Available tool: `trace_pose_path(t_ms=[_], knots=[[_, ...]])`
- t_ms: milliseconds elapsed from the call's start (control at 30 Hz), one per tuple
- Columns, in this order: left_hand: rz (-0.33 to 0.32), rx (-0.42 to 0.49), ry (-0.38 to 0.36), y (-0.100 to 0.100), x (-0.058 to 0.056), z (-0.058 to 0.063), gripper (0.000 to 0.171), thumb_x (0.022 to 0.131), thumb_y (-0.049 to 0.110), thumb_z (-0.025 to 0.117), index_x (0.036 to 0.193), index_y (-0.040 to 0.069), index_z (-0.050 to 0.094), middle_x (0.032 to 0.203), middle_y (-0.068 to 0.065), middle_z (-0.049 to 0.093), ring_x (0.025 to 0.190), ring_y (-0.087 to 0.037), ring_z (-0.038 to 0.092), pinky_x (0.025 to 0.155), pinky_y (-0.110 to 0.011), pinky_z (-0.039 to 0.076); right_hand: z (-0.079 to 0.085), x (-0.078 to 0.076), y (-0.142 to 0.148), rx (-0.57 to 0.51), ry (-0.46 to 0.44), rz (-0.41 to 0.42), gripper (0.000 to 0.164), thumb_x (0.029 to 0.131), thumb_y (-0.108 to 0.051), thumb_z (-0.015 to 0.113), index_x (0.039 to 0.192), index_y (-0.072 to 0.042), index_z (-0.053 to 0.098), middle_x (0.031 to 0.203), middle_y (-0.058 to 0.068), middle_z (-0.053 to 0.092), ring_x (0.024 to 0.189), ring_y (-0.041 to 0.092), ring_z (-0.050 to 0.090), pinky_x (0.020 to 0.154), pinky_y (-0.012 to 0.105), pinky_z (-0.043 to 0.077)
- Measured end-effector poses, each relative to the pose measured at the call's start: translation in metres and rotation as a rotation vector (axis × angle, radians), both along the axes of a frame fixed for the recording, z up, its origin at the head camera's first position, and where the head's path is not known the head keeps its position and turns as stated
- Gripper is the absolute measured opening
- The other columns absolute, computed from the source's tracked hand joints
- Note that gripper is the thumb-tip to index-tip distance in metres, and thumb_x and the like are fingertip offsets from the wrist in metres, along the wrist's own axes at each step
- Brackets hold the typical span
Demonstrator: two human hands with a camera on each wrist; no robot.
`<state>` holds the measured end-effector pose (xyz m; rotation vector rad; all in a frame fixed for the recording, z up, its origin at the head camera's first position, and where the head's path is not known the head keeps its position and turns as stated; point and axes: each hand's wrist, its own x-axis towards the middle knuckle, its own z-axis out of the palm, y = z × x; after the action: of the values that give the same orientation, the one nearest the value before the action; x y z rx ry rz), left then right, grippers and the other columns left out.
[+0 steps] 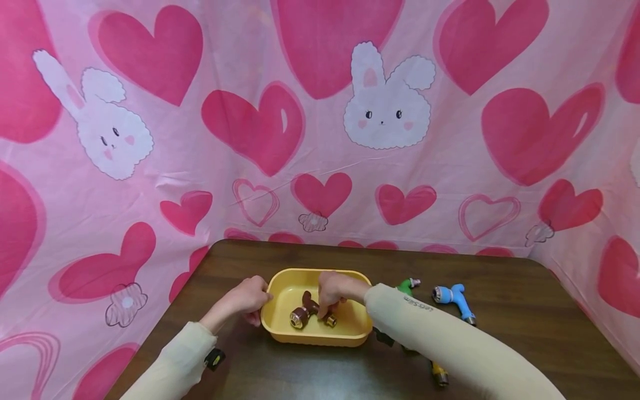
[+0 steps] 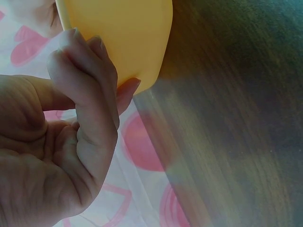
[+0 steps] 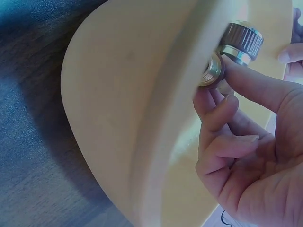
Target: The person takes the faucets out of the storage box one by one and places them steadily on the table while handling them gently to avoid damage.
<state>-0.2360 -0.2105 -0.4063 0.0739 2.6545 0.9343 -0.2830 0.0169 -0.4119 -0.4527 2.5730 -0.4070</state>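
A yellow plastic basin (image 1: 320,337) with rounded corners stands on the table. Inside it lies a brown hose nozzle (image 1: 300,316) with a ridged head and a brass-coloured threaded end (image 3: 213,71). My right hand (image 1: 336,290) reaches down into the basin and pinches the nozzle near that threaded end, thumb on one side and fingers on the other. At the basin's left end, my left hand (image 1: 252,297) grips the rim. In the left wrist view, the curled fingers (image 2: 92,80) of that hand lie against the basin's wall.
To the right on the dark wooden table (image 1: 540,333) are a blue nozzle (image 1: 457,300), a green nozzle (image 1: 406,286) and a yellow one (image 1: 439,373), the last two partly behind my right sleeve (image 1: 450,339). A pink heart-patterned cloth (image 1: 320,150) hangs around the table.
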Motion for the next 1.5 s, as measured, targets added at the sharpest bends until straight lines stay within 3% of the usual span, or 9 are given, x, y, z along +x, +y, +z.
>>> trace_pose_path(t_ms=[700, 933, 1167, 1500], knots=[[-0.026, -0.026, -0.009, -0.002, -0.003, 0.001, 0.014, 0.104, 0.005, 0.063, 0.095, -0.004, 0.069, 0.061, -0.014, 0.063, 0.044, -0.018, 0.063, 0.047, -0.031, 0.058, 0.003, 0.0, 0.004, -0.055, 0.033, 0.02, 0.032, 0.077, -0.018, 0.096, 0.059, -0.012, 0.07, 0.048, -0.002, 0.054, 0.047, 0.008, 0.043, 0.041, 0.023, 0.026], [-0.017, -0.019, -0.002, -0.001, -0.003, 0.002, 0.015, 0.104, 0.005, 0.062, 0.093, -0.004, 0.068, 0.06, -0.014, 0.063, 0.042, -0.018, 0.062, 0.045, -0.031, 0.058, 0.007, 0.0, 0.007, -0.07, 0.073, 0.022, 0.03, 0.075, -0.017, 0.096, 0.058, -0.013, 0.071, 0.05, -0.002, 0.062, 0.046, 0.008, 0.048, 0.04, 0.023, 0.029], [-0.013, -0.001, 0.007, -0.001, -0.001, -0.002, 0.017, 0.103, 0.002, 0.062, 0.088, -0.004, 0.066, 0.058, -0.014, 0.063, 0.042, -0.018, 0.062, 0.045, -0.032, 0.058, 0.009, 0.001, 0.01, -0.104, 0.063, 0.031, 0.032, 0.075, -0.015, 0.096, 0.055, -0.012, 0.07, 0.051, 0.001, 0.063, 0.044, 0.008, 0.045, 0.039, 0.022, 0.024], [-0.017, -0.015, 0.003, -0.001, -0.002, 0.001, 0.016, 0.103, 0.004, 0.062, 0.091, -0.004, 0.068, 0.062, -0.014, 0.063, 0.043, -0.018, 0.062, 0.046, -0.031, 0.058, 0.019, 0.004, 0.012, -0.082, 0.07, 0.016, 0.03, 0.076, -0.02, 0.095, 0.059, -0.013, 0.072, 0.052, -0.001, 0.063, 0.05, 0.009, 0.048, 0.043, 0.024, 0.03]])
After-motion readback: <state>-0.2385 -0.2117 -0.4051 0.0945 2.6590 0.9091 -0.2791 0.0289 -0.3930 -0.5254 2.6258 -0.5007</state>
